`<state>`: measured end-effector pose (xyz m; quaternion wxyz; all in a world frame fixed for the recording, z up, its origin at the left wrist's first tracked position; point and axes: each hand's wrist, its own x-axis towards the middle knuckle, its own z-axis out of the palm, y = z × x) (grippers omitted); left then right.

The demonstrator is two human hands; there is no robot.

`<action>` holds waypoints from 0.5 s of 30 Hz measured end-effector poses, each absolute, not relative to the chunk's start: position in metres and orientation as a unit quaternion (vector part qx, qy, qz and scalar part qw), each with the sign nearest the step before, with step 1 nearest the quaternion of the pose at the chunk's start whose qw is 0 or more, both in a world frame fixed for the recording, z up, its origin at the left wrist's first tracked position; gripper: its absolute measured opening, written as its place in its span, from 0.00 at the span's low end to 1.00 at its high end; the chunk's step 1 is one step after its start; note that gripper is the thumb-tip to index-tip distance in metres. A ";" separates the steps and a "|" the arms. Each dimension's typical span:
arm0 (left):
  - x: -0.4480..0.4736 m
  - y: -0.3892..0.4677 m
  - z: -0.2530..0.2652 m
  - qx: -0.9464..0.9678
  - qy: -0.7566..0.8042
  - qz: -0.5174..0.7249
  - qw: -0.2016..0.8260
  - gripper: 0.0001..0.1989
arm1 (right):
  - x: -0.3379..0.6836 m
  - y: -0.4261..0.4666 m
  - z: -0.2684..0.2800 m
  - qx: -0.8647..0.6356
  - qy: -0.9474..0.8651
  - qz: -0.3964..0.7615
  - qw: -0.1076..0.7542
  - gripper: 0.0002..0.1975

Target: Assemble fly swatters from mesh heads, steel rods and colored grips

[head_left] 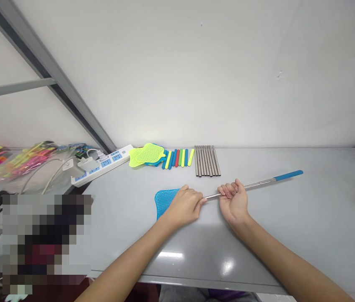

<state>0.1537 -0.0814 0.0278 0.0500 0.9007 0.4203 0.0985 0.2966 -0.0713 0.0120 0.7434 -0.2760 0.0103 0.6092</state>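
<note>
A fly swatter with a blue mesh head [164,200], a metal rod [260,183] and a blue grip [288,175] lies across both my hands, just over the grey table. My left hand [187,203] is closed around the swatter where head and rod meet, covering that joint and part of the mesh. My right hand [234,202] has its fingers wrapped round the middle of the rod, palm turned up. The grip end points to the right and slightly away from me.
Yellow and blue swatter heads [150,154], several coloured grips [177,158] and a row of metal tubes [207,161] lie near the wall. A power strip [104,165] with plugs sits left, beside bagged colourful items [29,161]. The table's front edge [196,283] is close to me.
</note>
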 end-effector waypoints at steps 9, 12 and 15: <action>0.145 -0.070 0.032 0.900 0.413 0.118 0.071 0.16 | 0.309 -0.064 0.020 -0.235 0.048 0.699 0.674 0.17; 0.144 -0.070 0.033 0.900 0.411 0.121 0.079 0.16 | 0.314 -0.060 0.020 -0.223 0.050 0.727 0.648 0.17; 0.145 -0.071 0.032 0.902 0.407 0.122 0.078 0.16 | 0.317 -0.057 0.019 -0.214 0.039 0.739 0.637 0.16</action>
